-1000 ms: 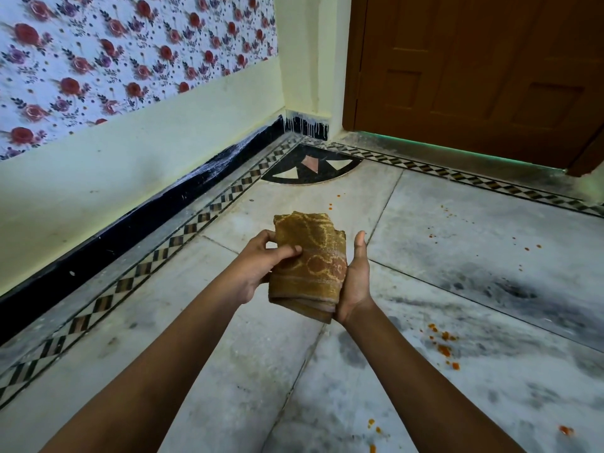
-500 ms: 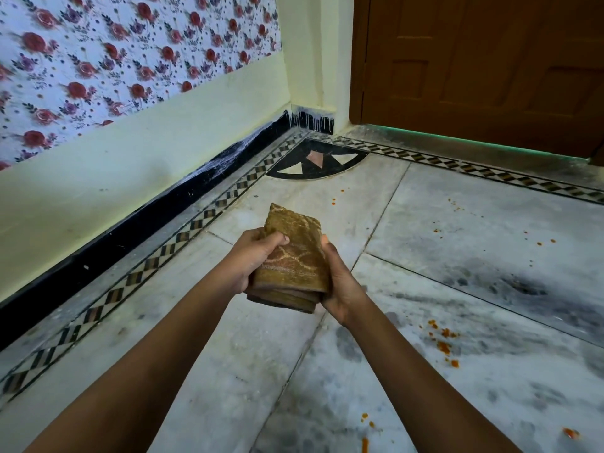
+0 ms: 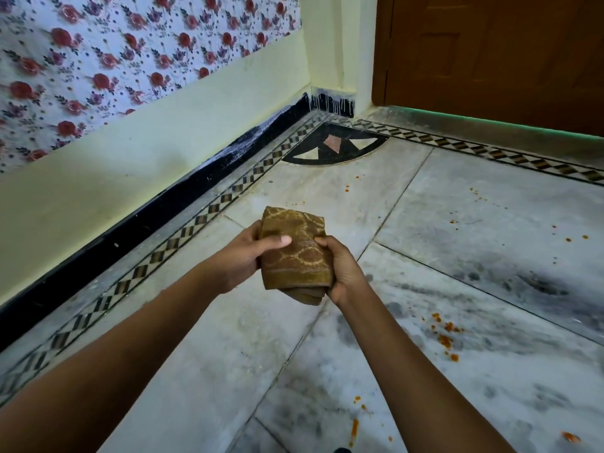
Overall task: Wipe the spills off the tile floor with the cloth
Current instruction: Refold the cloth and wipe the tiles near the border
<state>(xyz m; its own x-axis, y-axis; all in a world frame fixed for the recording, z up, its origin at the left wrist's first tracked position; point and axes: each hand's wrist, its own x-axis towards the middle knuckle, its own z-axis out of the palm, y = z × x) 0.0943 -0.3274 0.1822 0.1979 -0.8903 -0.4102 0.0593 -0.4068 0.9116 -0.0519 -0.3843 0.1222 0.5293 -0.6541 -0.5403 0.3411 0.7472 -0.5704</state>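
Holding a folded brown cloth (image 3: pixel 295 256) between both hands, above the tile floor (image 3: pixel 457 223) and not touching it. Closing the left hand (image 3: pixel 242 256) round the left edge of the cloth, with the thumb lying flat across the top face and the fingers hidden underneath. Closing the right hand (image 3: pixel 343 273) round the right edge and the lower corner, with the fingers curled over the fold. Keeping both grips tight on the cloth, none of them open.

Seeing orange spills (image 3: pixel 446 338) on the floor to the right of the right grip and lower, well apart from the cloth. Seeing more small orange spots (image 3: pixel 568 239) further right, and one long orange smear (image 3: pixel 354 428) below both grips, near the bottom edge. Seeing a black skirting (image 3: pixel 163 207) with a flowered wall (image 3: pixel 114 60) left of the left grip, and a brown door (image 3: pixel 490 53) beyond both grips, to the right.
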